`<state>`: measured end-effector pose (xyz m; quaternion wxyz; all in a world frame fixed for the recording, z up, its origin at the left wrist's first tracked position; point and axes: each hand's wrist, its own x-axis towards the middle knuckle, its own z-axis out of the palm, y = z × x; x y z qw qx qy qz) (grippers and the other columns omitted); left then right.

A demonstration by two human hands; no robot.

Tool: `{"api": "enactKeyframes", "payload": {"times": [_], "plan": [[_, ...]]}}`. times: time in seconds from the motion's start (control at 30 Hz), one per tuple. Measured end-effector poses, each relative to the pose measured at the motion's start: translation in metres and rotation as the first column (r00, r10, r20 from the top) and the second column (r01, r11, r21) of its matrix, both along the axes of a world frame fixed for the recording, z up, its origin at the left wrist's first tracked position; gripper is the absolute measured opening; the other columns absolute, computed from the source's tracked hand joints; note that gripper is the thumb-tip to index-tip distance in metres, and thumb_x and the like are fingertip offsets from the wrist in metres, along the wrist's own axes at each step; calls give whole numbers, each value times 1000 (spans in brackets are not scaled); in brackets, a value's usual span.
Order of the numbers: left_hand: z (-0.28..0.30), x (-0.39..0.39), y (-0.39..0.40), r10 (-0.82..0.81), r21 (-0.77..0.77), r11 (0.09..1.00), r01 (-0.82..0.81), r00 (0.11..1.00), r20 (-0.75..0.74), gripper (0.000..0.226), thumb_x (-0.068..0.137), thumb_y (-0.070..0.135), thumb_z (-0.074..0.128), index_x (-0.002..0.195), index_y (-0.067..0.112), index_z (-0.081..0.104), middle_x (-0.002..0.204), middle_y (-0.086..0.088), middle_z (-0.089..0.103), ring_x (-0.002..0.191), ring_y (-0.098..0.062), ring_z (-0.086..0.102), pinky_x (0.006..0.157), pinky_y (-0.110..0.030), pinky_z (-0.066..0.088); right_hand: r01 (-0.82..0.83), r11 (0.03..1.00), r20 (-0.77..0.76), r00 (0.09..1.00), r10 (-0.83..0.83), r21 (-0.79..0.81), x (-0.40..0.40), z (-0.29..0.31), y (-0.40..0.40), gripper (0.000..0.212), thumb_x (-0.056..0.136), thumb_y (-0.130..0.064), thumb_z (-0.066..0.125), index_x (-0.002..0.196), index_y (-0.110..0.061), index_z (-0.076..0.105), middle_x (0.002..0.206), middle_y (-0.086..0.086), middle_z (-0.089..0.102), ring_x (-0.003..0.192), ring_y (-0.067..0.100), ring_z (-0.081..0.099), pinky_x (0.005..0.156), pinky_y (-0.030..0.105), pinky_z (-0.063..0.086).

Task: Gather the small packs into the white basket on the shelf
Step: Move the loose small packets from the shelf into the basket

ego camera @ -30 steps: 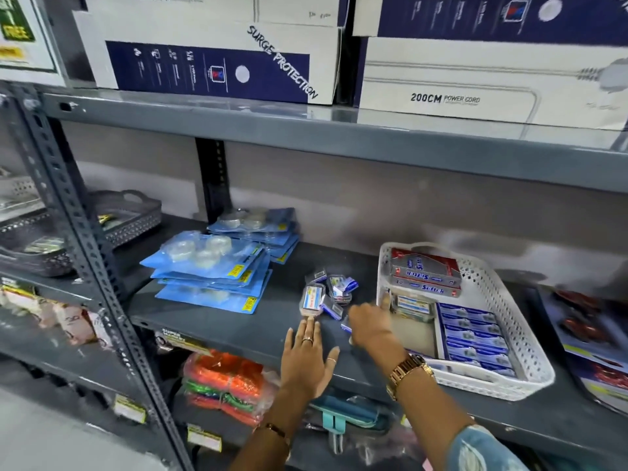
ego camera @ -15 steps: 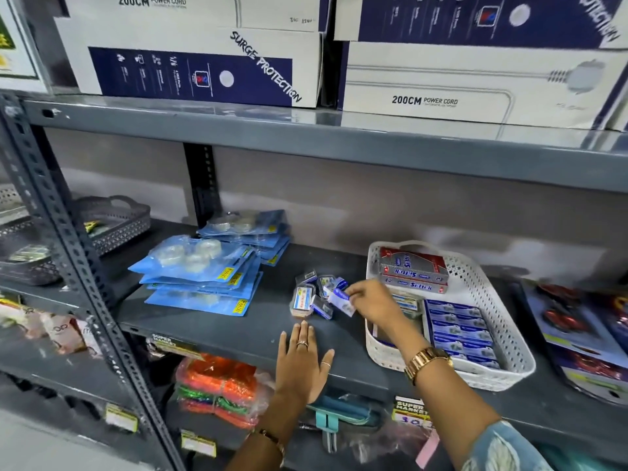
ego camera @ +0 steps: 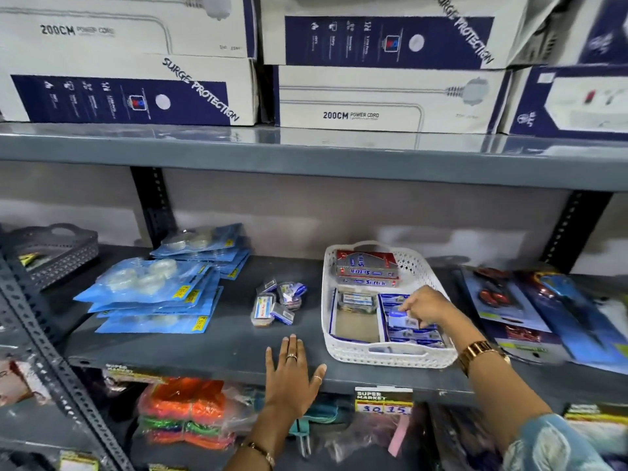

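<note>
White perforated plastic basket (ego camera: 343,348) with cut-out handles, standing on the grey metal shelf (ego camera: 204,345); all positions below are given relative to this basket. Inside it, at the far end, lie stacked red-and-silver cartons (ego camera: 367,271); at its centre sits a small clear box (ego camera: 356,302); along its right side runs a row of blue-and-white flat packs (ego camera: 416,334). The right hand (ego camera: 424,305), with a gold watch at the wrist, is over the basket's right half, its fingers pinched on one small blue-and-white pack (ego camera: 399,317), held just above the row. To the left of the basket, on the shelf and near it but apart, lies a loose cluster of small clear-wrapped packs (ego camera: 278,304). In front of that cluster, left of the basket's near corner, the left hand (ego camera: 294,379) rests flat on the shelf edge, fingers spread, grasping nothing; rings show on two fingers. Further left lie stacked blue blister cards of clear tape rolls (ego camera: 153,297). A yellow-and-white price label (ego camera: 384,399) hangs on the shelf edge below the basket.
</note>
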<state>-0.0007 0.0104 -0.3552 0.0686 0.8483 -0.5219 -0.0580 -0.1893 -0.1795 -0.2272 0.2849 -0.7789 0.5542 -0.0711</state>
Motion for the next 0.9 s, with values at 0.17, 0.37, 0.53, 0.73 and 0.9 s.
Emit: {"api": "enactKeyframes", "payload": {"times": [0.17, 0.37, 0.53, 0.73, 0.9], "plan": [[0, -2, 1, 6, -15, 1000, -6, 1000, 1, 74, 96, 56, 16, 149, 6, -1, 161, -10, 0, 148, -23, -6, 119, -48, -6, 31, 999, 2, 1000, -31, 14, -6, -19, 6, 19, 86, 2, 61, 98, -3, 74, 112, 16, 71, 55, 8, 56, 60, 18, 49], [-1, -2, 1, 6, -20, 1000, -6, 1000, 1, 74, 96, 56, 16, 149, 7, -1, 161, -9, 0, 149, -22, -5, 120, -46, -5, 224, 972, 123, 969, -216, -64, 1, -33, 4, 22, 84, 8, 52, 83, 4, 74, 102, 19, 72, 97, 33, 67, 90, 38, 55], [-3, -1, 2, 7, -51, 999, -7, 1000, -3, 74, 96, 56, 17, 149, 8, 0, 161, -8, 1, 149, -22, -3, 120, -45, -4, 288, 956, 136, 951, -279, -53, 2, -35, 4, 10, 81, 3, 62, 88, 0, 68, 103, 18, 70, 97, 32, 66, 88, 36, 55], [-4, -1, 3, -2, -75, 997, 1, 1000, -11, 73, 96, 56, 18, 149, 8, 1, 161, -8, 2, 149, -21, -3, 120, -44, -5, 84, 996, -21, 996, -83, 12, 7, -30, 16, 19, 73, 9, 67, 83, -8, 67, 97, 13, 70, 79, 22, 59, 72, 24, 44], [-5, 2, 4, 0, -85, 996, -1, 1000, -19, 72, 97, 55, 17, 149, 8, 0, 161, -8, 2, 149, -21, -3, 120, -42, -4, 107, 993, 10, 994, -107, -52, 14, -34, 17, 24, 83, 6, 44, 81, -2, 67, 80, 15, 68, 70, 24, 66, 84, 35, 56]]}}
